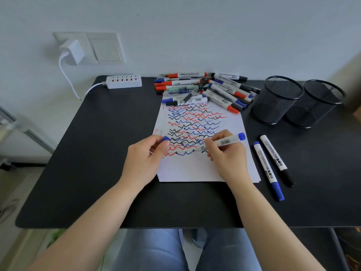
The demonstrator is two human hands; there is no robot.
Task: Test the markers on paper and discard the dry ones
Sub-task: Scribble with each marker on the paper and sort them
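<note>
A white sheet of paper [197, 169] covered with red, blue and black squiggles lies on the black desk. My right hand [227, 156] grips an uncapped blue whiteboard marker [227, 142], its tip on the paper at the lowest row of squiggles. My left hand [145, 157] pinches the marker's blue cap [165, 139] and rests on the sheet's left edge. A pile of several red, blue and black markers [207, 89] lies at the top of the paper. A capped blue marker [268, 171] and a capped black marker [276, 159] lie side by side right of the sheet.
Two black mesh pen cups [277, 100] [320, 104] stand at the back right of the desk [97, 153]. A white power strip [124, 81] sits at the back left, its cable running to a wall charger [73, 51]. My knees show below the front edge.
</note>
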